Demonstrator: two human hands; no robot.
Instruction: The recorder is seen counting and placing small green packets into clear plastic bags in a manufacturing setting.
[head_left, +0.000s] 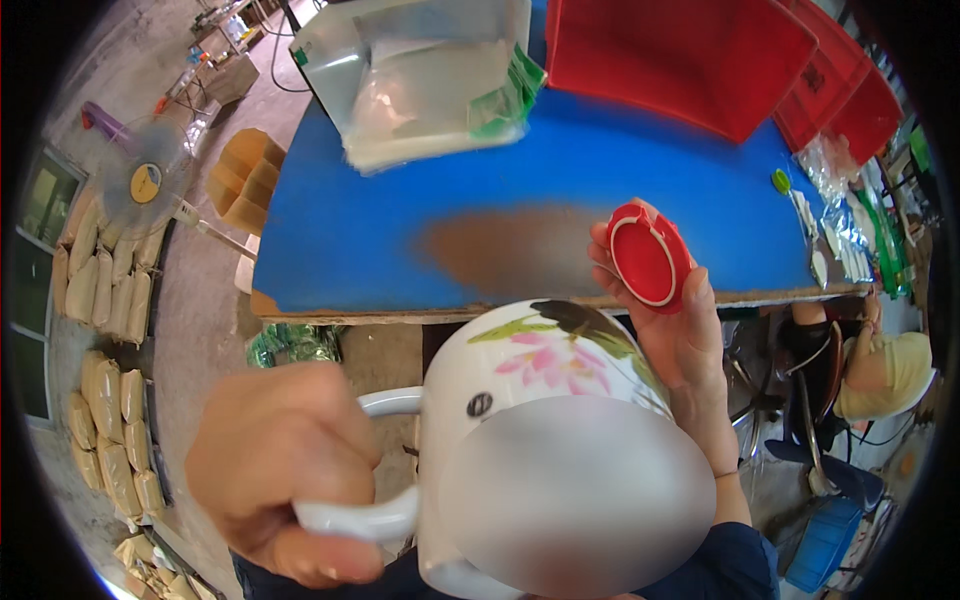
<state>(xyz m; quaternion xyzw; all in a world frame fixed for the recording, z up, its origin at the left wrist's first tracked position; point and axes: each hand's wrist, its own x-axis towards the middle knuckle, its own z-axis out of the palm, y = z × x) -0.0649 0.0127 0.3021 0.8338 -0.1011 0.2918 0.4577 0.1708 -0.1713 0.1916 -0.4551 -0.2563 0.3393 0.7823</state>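
Note:
Close in front of me is a white mug (pixel 445 450) with a pink lotus and green leaves on its side; its lower right part is blurred over. My left hand (pixel 285 470) is closed round the mug's handle. Beyond the mug, my right hand (pixel 690 340) holds a round red lid (pixel 640 258) with a pale ring on the face toward me. The fingers lie behind the lid and the thumb is at its right edge. Both things are held up at the near edge of the blue table (pixel 350 230).
At the table's back stand a clear plastic bag (pixel 430 90) and red bins (pixel 680 60). Small spoons and wrappers (pixel 835 225) lie at the right. A fan (pixel 147 183) and stacked sacks (pixel 105 275) are on the left. Another person (pixel 885 375) sits at the far right.

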